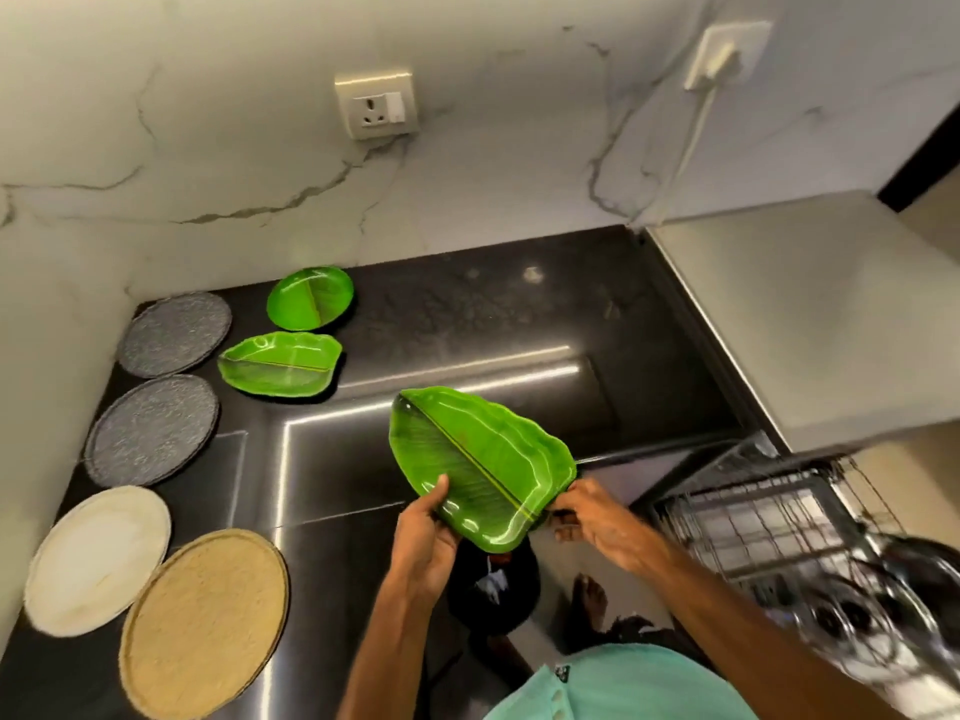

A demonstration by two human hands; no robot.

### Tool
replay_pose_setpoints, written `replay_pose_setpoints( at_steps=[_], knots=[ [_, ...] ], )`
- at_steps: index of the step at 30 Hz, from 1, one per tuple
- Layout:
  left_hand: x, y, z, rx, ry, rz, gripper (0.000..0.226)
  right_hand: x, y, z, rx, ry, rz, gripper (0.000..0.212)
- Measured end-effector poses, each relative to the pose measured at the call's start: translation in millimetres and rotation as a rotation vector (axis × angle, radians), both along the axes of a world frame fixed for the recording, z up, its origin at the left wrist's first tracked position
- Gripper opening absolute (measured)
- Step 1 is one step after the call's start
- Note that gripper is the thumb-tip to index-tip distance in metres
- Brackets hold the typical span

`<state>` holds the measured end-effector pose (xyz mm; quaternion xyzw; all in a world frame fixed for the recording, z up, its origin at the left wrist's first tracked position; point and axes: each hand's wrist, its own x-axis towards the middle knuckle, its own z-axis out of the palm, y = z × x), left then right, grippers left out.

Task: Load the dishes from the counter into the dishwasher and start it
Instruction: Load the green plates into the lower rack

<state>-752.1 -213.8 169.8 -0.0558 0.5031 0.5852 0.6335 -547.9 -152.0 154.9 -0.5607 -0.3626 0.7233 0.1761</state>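
Both hands hold a green leaf-shaped plate above the front edge of the black counter. My left hand grips its near left rim, and my right hand pinches its near right end. On the counter lie a second leaf-shaped green plate, a round green plate, two grey round plates, a white plate and a tan plate. The open dishwasher rack is at the lower right, with blurred metal dishes in it.
A marble wall with a socket backs the counter. A plugged-in white cable runs down at the right. The steel dishwasher top adjoins the counter's right end. My bare feet stand on the floor below.
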Motion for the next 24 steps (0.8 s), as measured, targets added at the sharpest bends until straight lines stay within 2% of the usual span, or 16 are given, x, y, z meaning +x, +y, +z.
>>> replay_pose_setpoints(
  at_steps=[5,11,19,24],
  knots=[
    [49.4,-5.0,-2.7,-0.071,0.133,-0.12,0.034,62.0,-25.9,-10.2,0.007,-0.071,-0.094,0.01],
    [121.5,-14.8,-2.8,-0.098,0.293,-0.296,0.027,147.1,-38.4,-20.6,0.082,-0.109,-0.26,0.027],
    [278.0,-35.4,-14.0,-0.156,0.342,-0.574,0.031,305.9,-79.1,-38.9,0.085,-0.213,-0.203,0.011],
    [362.4,-40.1,-21.8,-0.26,0.444,-0.665,0.026,385.4,-104.9,-48.0,0.043,-0.274,-0.295,0.012]
  ],
)
